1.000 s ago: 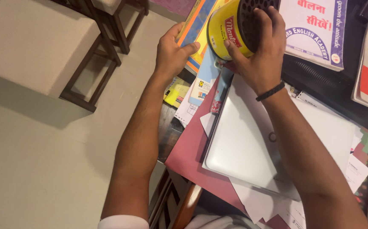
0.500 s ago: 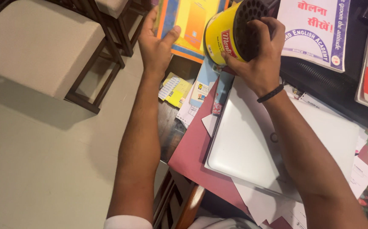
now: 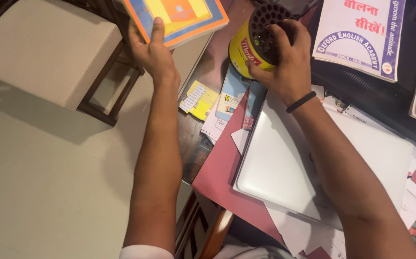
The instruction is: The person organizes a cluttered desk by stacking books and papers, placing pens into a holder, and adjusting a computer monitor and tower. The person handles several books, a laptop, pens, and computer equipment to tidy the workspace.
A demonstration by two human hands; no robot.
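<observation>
Tin (image 3: pixel 253 41), yellow with a perforated dark top, tilts on the tabletop (image 3: pixel 212 72) edge, the right hand (image 3: pixel 282 60) clasped over its top to steady it. Left hand (image 3: pixel 152 52) grips an orange-and-blue book (image 3: pixel 176 17), raised clear above the chair (image 3: pixel 40 52).

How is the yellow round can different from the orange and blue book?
The yellow can is a round drum with a black holed top; the orange and blue book is flat and rectangular. The right hand grips the can on the desk; the left hand holds the book lifted out past the desk edge. Both carry bright yellow, and each is held by one hand.
</observation>
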